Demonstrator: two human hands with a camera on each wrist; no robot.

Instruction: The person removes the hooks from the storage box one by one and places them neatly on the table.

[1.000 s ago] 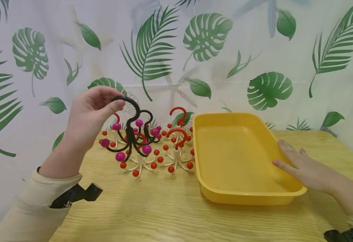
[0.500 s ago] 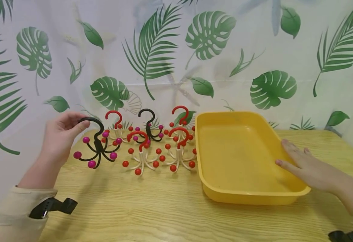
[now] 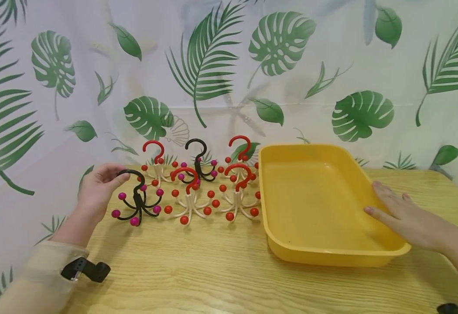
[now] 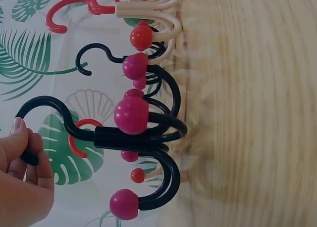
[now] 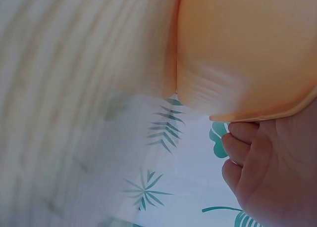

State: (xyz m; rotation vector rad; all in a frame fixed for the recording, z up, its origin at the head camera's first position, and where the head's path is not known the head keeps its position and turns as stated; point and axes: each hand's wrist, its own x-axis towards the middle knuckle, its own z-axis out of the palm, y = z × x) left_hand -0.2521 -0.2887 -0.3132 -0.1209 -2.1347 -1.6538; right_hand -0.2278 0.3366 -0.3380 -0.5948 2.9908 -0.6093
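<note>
My left hand [image 3: 97,189] pinches the hook end of a black claw hanger [image 3: 138,201] with magenta ball tips. In the left wrist view, the thumb and fingertips [image 4: 19,128] hold the end of its curved hook [image 4: 47,99]. The hanger stands upright, its curved arms low over the table at the left end of the front row. On the right, my right hand [image 3: 413,222] rests with extended fingers on the right rim of a yellow plastic tub [image 3: 311,205]. The right wrist view shows that hand [image 5: 282,162] against the tub's outer wall [image 5: 247,54].
Beside the held hanger stand two white claw hangers with red hooks, one left [image 3: 189,203] and one right [image 3: 237,201]. Behind are a red-hooked one [image 3: 157,170], another black one [image 3: 198,165] and a further red-hooked one [image 3: 241,144]. A leaf-printed sheet [image 3: 213,117] backs the wooden table [image 3: 213,270].
My left hand has carried the black hanger left and down from above the others to the front row's left end. The right hand stays on the tub rim.
</note>
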